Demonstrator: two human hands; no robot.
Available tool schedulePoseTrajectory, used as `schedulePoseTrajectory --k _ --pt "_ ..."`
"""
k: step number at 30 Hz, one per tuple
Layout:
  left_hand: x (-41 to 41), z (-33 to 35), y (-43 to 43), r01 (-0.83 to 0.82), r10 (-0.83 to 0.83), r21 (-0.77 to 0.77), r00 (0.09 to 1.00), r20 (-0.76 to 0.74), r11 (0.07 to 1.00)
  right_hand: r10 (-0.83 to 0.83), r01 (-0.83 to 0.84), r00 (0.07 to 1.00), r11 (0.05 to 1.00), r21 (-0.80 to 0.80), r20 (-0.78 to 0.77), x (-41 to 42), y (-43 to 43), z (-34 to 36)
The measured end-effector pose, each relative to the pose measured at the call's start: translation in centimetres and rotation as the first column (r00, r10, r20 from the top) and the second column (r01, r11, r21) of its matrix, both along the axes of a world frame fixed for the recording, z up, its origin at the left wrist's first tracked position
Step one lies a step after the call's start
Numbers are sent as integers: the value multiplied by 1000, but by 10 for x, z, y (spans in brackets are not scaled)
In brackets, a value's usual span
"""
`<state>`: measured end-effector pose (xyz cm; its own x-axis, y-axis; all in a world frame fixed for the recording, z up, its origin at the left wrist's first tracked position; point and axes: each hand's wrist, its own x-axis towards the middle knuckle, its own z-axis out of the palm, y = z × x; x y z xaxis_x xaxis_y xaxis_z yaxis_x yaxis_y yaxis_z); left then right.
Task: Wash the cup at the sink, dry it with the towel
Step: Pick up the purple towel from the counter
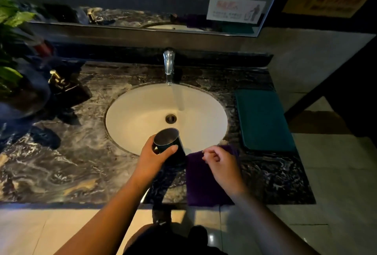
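At the sink (pixel 126 111), the left hand (pixel 156 153) grips the dark cup (pixel 166 138) over the near rim. The right hand (pixel 222 165), loosely curled above the purple towel (pixel 204 187), may or may not pinch it. Washing appears to be the step in hand; the cup must next reach the running tap (pixel 169 62).

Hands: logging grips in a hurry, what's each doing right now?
Left hand: grips the dark cup at the near edge of the sink.
Right hand: loosely curled above the purple towel, holding nothing.

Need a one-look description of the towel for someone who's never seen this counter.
Find the white oval sink in the dark marble counter. At its near right rim lies the towel, partly beneath the right hand. It is deep purple and plush, unlike the flat teal mat farther right.
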<state>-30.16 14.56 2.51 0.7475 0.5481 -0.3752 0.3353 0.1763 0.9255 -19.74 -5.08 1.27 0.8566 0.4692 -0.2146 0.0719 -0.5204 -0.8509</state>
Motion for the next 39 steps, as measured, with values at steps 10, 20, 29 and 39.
schedulePoseTrajectory --k 10,20,29,39 --pt "-53 -2 -46 -110 111 -10 994 18 994 662 -450 710 688 -569 239 -33 -33 -49" --pt "-74 3 -54 -173 173 -30 984 26 985 789 -445 551 552 -705 271 -33 -27 -71" --pt "-78 1 -58 -190 191 -62 982 12 980 807 -374 533 494 -785 254 -38 -29 -80" --pt "-81 -2 -55 -175 175 -63 984 -2 982 823 -387 497 495 -778 277 -48 -42 -86"
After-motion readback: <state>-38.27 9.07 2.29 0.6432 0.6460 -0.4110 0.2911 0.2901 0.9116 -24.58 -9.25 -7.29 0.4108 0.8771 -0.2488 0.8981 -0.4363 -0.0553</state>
